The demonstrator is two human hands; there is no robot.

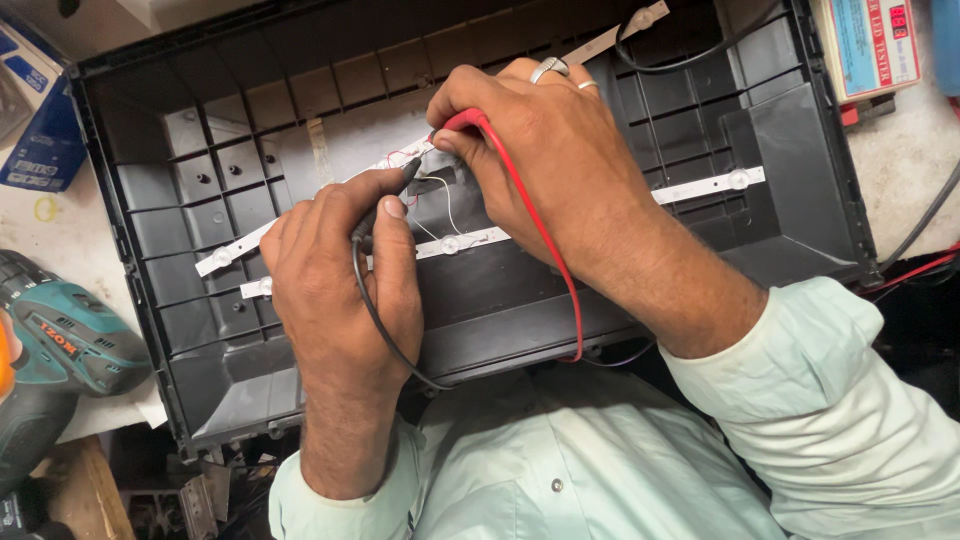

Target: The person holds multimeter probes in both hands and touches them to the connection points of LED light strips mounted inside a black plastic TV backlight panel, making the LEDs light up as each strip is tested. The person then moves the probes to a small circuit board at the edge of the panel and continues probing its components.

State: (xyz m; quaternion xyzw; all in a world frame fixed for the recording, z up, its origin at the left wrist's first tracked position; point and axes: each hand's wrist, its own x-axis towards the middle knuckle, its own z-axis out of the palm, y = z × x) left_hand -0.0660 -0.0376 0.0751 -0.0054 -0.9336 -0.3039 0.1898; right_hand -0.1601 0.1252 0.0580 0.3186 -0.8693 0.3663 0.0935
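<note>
On the bench: a dark grey plastic back shell (300,110) of a flat screen lies face-up, ribbed into box-like cells, filling most of the view.
Strips: long white LED strips (700,187) run across the shell's floor at a slight slant, each dotted with round lenses; thin white and red wires loop between two of them near the middle.
Left hand: the left hand (335,270) is curled snugly round a black probe (400,180), pen-style, tip pressed down by the wires at the strip's end; its black lead (375,320) trails back towards the body.
Right hand: the right hand (540,150), rings on two fingers, pinches a red probe (462,122) just beside the black one, tips close together; the red lead (545,250) curves over the wrist and down past the shell's near edge.
Round about: a teal cordless drill (60,335) sits at the left, a blue box (40,135) above it, a small tester unit (868,45) at top right.
Sleeves: pale green shirt (560,470), cuffs pushed back.
</note>
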